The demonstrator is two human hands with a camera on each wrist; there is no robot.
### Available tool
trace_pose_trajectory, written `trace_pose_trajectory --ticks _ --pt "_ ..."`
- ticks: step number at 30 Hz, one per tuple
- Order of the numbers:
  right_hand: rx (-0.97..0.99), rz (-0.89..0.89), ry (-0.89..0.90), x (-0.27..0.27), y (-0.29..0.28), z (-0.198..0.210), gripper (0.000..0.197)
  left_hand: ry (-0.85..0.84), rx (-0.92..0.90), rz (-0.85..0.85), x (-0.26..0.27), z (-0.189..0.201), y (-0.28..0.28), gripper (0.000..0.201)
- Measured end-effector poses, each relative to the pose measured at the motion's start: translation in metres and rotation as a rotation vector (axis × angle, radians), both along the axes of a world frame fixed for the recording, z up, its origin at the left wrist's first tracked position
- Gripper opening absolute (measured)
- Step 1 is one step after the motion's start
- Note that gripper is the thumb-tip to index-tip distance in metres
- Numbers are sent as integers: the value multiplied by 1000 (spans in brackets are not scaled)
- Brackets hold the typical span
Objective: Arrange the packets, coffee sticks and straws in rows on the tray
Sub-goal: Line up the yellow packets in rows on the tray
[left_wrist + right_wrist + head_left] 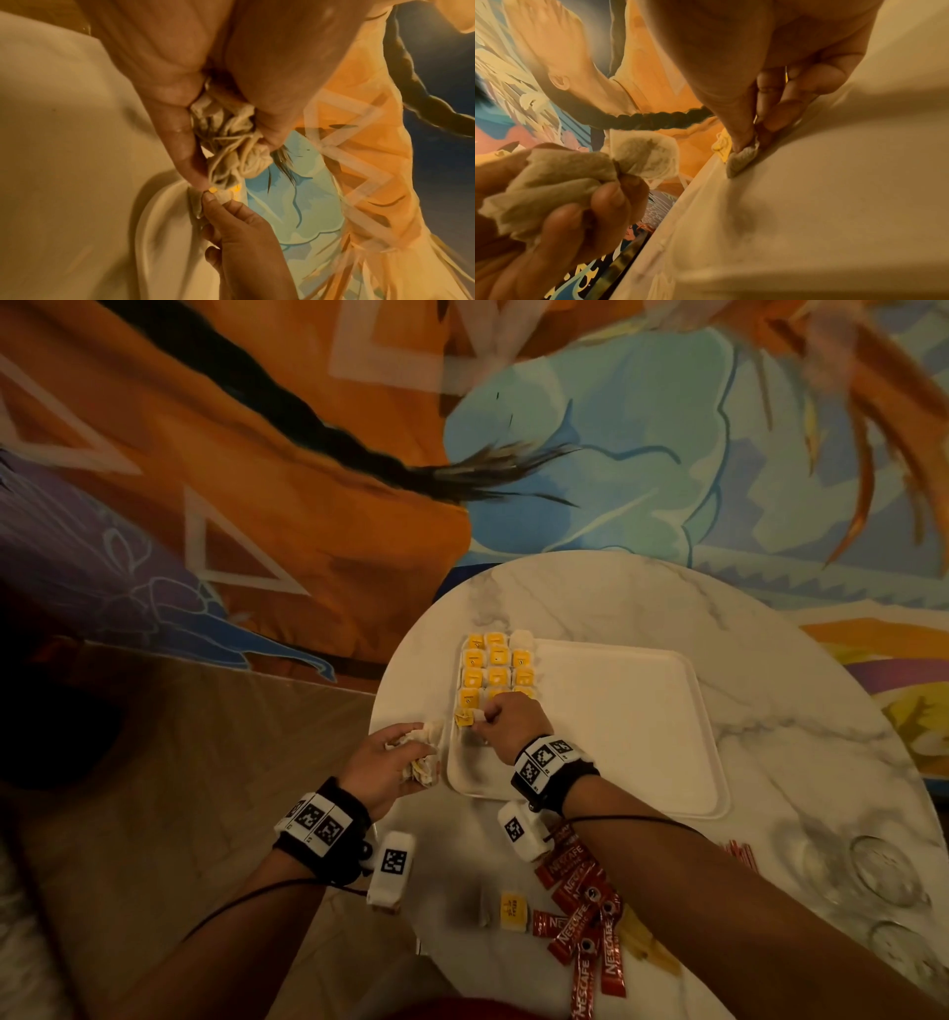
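Right now right hand [506,719] pinches a tea-bag packet [741,161] at the tray [631,711] 9 o'clock edge, below the yellow rows [495,672]. Left hand [387,762] clutches a bunch of packets [418,755] off-tray at 9; risk: string snag drags placed rows askew.

Round white marble table [590,598] sat against a huge colorful mural [308,454], all orange and blue. Couple of clear glasses [886,870] stood near the table's right edge.
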State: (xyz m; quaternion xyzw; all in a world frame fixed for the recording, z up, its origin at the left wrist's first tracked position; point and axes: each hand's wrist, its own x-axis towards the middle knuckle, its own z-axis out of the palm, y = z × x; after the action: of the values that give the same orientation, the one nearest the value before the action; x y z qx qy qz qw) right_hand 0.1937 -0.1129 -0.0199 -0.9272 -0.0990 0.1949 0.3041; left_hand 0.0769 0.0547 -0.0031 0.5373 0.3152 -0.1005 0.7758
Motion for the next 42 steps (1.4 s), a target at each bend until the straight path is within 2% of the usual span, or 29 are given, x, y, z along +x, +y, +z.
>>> trace_pose_trajectory --ticks 7,10,12,16,19,23,28,31,35,36,37,40,42 --pt "25 -68 6 0 -1 -2 24 -20 -5 -34 6 1 -5 31" --pt "176 -75 11 0 -4 1 25 -29 -13 -39 10 2 -7 31" --pt "331 -8 48 -2 -6 5 26 -36 -31 -52 12 3 -8 28" --pt "504 175 151 -4 -14 16 53 -61 -72 -95 16 9 -11 25" --pt "555 223 228 -6 -19 29 43 -83 -69 -152 20 13 -12 26" --pt "552 244 87 -4 -27 29 19 -121 -29 -212 26 15 -15 26" --pt "532 223 61 -3 -35 26 12 -152 -12 -235 31 15 -16 27" --pt "563 164 153 -8 -37 30 19 -173 14 -233 33 15 -16 24" --pt "538 -40 366 -10 -39 43 51 -232 136 -243 35 17 -17 22" --pt "523 -59 411 -9 -39 45 54 -253 189 -253 36 17 -17 22" --pt "515 -57 450 -9 -40 46 50 -276 242 -266 36 17 -17 23" --pt "584 -15 492 -8 -40 46 22 -354 319 -316 37 15 -18 26" --pt "652 -23 480 -5 -39 46 16 -384 341 -343 37 15 -18 28"
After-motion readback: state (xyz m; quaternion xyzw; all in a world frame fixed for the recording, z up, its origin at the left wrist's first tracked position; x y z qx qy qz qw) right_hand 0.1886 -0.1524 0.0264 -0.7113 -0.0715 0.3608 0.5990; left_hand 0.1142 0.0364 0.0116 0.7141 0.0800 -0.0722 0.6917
